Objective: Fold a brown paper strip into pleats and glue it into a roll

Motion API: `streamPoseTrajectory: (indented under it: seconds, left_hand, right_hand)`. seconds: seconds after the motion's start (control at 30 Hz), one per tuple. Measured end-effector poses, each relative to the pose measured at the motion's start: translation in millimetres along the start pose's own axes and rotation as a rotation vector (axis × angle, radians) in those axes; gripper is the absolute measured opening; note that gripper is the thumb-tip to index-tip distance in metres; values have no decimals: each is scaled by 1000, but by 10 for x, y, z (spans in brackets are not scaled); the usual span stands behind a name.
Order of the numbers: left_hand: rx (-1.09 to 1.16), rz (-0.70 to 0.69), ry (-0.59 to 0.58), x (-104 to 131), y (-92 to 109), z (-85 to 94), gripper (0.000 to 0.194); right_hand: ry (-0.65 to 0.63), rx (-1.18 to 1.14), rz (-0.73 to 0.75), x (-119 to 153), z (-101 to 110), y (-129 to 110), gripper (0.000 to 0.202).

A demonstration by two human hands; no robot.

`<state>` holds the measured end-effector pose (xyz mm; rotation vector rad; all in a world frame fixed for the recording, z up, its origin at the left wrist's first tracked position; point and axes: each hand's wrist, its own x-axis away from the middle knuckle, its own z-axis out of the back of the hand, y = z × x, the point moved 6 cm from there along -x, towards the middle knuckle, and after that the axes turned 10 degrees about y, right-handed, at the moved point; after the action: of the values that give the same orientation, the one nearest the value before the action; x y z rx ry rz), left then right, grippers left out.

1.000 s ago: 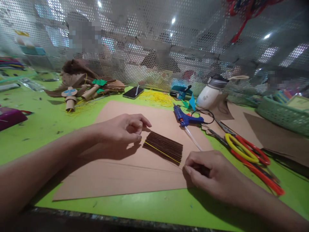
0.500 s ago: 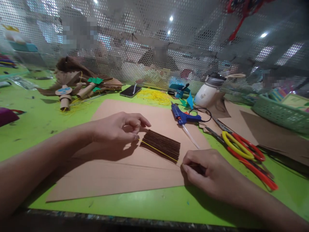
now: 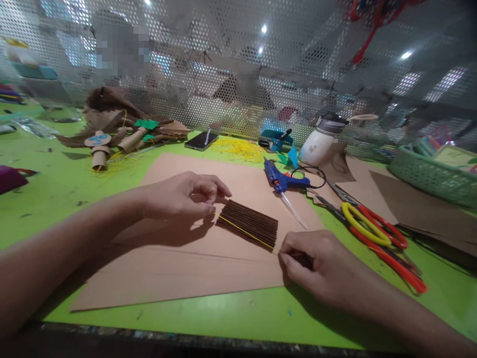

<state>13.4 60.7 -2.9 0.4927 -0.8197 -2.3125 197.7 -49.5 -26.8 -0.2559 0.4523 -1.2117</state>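
Observation:
A thin yellow paper strand (image 3: 244, 231) is stretched across the near edge of a dark brown ridged piece (image 3: 249, 221), which looks like a row of thin sticks or corrugated card. My left hand (image 3: 186, 196) pinches the strand's left end between thumb and finger. At the other end, my right hand (image 3: 311, 263) has thumb and forefinger closed on the strand, low over the paper. The brown piece lies flat on large tan paper sheets (image 3: 149, 278), between my two hands. Neither hand visibly grips the brown piece.
A blue glue gun (image 3: 281, 179) lies behind the brown piece. Scissors with red and yellow handles (image 3: 367, 223) are to the right. Farther back are a phone (image 3: 201, 140), yellow shreds (image 3: 238, 148), a white bottle (image 3: 320, 141), brown paper figures (image 3: 100, 151) and a green basket (image 3: 432, 171).
Very little differs. My left hand's end of the yellow strand is slightly higher above the brown piece; my right hand stays in nearly the same place.

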Motion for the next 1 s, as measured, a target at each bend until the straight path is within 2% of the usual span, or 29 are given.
streamPoseTrajectory:
  seconds: [0.17,0.37,0.7,0.87,1.0]
  left_hand:
    - [12,12,16,-2,21,-21,13]
    - [-73,46,98,3,-32,-48,13]
    - [-150,41,61,21,10,-39,10]
    - [-161,69,33,29,5,-61,31]
    - [-176,72,21,38,-4,-66,34]
  right_hand:
    - [-1,7,-13,-2,-7,-1,16]
    - [-14,35,-27,-37,-5,-26,15]
    - [-19,116,-64,-72,-51,-9,13]
    - [-30,167,-73,-90,-77,7,13]
    - [-48,183,-69,-77,-104,17,13]
